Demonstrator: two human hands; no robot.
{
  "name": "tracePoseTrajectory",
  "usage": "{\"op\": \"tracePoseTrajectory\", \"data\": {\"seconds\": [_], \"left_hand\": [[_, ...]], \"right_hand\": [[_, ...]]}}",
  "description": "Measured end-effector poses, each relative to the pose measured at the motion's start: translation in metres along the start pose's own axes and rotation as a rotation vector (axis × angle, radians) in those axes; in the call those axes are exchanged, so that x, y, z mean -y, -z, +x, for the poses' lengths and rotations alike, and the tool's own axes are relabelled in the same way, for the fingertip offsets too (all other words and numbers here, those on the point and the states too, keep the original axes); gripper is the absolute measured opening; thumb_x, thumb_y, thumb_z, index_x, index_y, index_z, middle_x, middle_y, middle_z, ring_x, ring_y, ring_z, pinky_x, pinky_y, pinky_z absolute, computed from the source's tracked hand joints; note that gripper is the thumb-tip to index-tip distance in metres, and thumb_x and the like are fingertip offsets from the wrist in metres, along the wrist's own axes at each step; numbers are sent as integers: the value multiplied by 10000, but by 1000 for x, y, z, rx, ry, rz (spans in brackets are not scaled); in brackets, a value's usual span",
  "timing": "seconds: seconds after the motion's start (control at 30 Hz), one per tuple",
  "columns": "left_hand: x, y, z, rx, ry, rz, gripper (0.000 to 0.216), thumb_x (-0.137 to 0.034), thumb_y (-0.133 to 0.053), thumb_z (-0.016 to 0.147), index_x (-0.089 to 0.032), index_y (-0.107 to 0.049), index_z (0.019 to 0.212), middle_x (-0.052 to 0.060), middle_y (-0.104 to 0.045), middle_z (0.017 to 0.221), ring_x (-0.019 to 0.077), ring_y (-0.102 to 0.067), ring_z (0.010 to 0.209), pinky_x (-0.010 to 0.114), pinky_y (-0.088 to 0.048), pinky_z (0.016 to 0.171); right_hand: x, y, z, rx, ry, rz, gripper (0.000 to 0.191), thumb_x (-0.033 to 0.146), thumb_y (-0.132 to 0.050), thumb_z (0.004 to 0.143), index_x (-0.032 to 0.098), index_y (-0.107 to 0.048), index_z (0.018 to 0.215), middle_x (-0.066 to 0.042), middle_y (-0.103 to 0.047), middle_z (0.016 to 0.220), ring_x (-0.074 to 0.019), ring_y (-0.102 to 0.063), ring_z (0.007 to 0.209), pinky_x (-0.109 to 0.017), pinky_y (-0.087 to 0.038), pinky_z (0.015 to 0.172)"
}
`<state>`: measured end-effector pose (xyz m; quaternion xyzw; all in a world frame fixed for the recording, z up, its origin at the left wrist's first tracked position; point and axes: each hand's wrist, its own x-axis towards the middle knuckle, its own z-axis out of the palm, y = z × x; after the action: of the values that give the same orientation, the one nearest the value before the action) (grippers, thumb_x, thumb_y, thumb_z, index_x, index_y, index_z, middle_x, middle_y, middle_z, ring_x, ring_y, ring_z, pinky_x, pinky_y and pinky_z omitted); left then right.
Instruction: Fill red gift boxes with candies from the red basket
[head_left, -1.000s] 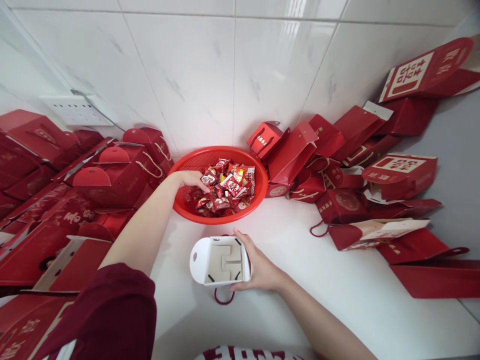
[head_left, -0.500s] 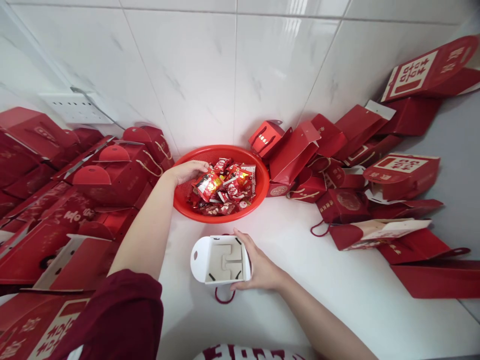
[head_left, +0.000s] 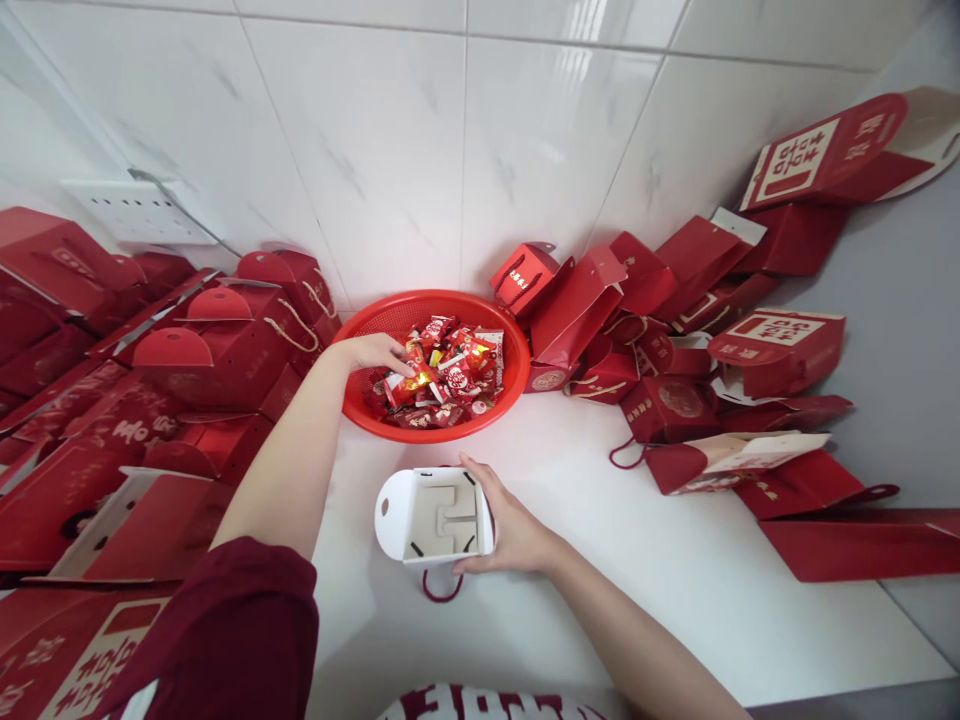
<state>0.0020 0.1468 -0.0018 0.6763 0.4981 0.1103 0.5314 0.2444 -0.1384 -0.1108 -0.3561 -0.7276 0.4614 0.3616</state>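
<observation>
A round red basket (head_left: 495, 385) stands against the tiled wall and holds a heap of wrapped sweets (head_left: 454, 375). My left hand (head_left: 375, 352) is inside its left side, fingers curled down onto the sweets and closed round some of them. Nearer to me an open gift box (head_left: 436, 515) with a white inside and a rounded flap stands on the white counter. My right hand (head_left: 510, 525) grips its right side. A red cord handle (head_left: 439, 592) hangs out below the box.
Folded and assembled red gift boxes (head_left: 172, 370) are piled along the left. More red boxes and flat bags (head_left: 697, 340) lie scattered at the right up to the wall. A white socket strip (head_left: 139, 212) sits on the wall at left. The counter's front edge (head_left: 840, 690) runs lower right.
My left hand rose a little with sweets half a second ago and is now back down in the heap. The right hand and the open box have hardly moved.
</observation>
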Motion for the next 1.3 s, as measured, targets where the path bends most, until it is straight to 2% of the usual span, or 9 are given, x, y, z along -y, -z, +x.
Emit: {"op": "tracePoseTrajectory", "data": {"seconds": [0.27, 0.37, 0.47, 0.57, 0.7, 0.87, 1.1, 1.2, 1.3], "left_hand": [[-8, -15, -24, -240, -191, -391, 428, -406, -919, 541, -112, -749, 800, 90, -744, 782, 179, -671, 685, 298, -539, 715], [-17, -26, -40, -347, -298, -575, 369, -456, -819, 716, -160, -728, 916, 51, -746, 861, 141, -688, 762, 224, -554, 691], [-32, -35, -64, -277, -376, -988, 251, -398, -598, 938, -180, -697, 1013, 48, -739, 975, 121, -708, 855, 163, -561, 640], [-48, -48, -89, -142, -281, -1251, 288, -289, -449, 1021, -123, -678, 1074, 117, -732, 1009, 134, -731, 820, 164, -591, 606], [-60, -69, -114, -213, -312, -1277, 258, -127, -459, 997, -72, -649, 1163, 131, -745, 997, 138, -750, 840, 161, -626, 704], [-61, -90, -124, -283, -355, -1113, 252, -33, -523, 926, -69, -688, 1114, 127, -753, 1076, 175, -744, 978, 136, -624, 723], [-46, -117, -117, -303, -317, -1035, 201, -75, -592, 892, -83, -725, 1043, 136, -744, 1130, 218, -726, 1047, 226, -619, 879], [-42, -124, -117, -317, -292, -1083, 173, -132, -612, 901, -91, -716, 1034, 130, -757, 1083, 206, -744, 988, 190, -631, 786], [-41, -128, -119, -356, -210, -1145, 234, -299, -622, 928, -118, -700, 1054, 114, -772, 1000, 205, -765, 865, 213, -644, 668]], "right_hand": [[4, -1, -2, -2, -31, -17, 1343, 456, -928, 592, 305, -45, 1593, -133, -282, 1520, -316, -355, 1412, -463, -305, 1176], [5, -1, -3, -5, -20, -30, 1335, 452, -926, 597, 321, -44, 1591, -122, -294, 1510, -313, -349, 1412, -471, -294, 1182], [5, -1, -4, -11, 1, -45, 1317, 444, -924, 603, 315, -60, 1589, -125, -309, 1499, -317, -336, 1418, -486, -279, 1189], [5, -2, -4, -15, 1, -43, 1303, 443, -921, 608, 317, -70, 1586, -125, -306, 1501, -320, -344, 1415, -499, -282, 1187], [5, -2, -5, -19, 6, -34, 1308, 440, -921, 616, 351, -46, 1584, -109, -302, 1495, -309, -353, 1411, -493, -296, 1184], [5, -3, -6, -28, 16, -36, 1315, 428, -918, 626, 356, -23, 1586, -110, -312, 1482, -311, -359, 1407, -504, -299, 1182], [1, -4, -6, -27, 37, -45, 1318, 454, -909, 637, 370, 6, 1582, -113, -270, 1517, -316, -356, 1416, -511, -312, 1176], [0, -4, -6, -27, 41, -57, 1328, 460, -910, 631, 368, 12, 1583, -116, -280, 1512, -323, -360, 1416, -518, -314, 1175], [0, -4, -6, -26, 44, -64, 1331, 459, -910, 632, 371, 18, 1582, -118, -283, 1512, -328, -361, 1415, -529, -317, 1171]]}}
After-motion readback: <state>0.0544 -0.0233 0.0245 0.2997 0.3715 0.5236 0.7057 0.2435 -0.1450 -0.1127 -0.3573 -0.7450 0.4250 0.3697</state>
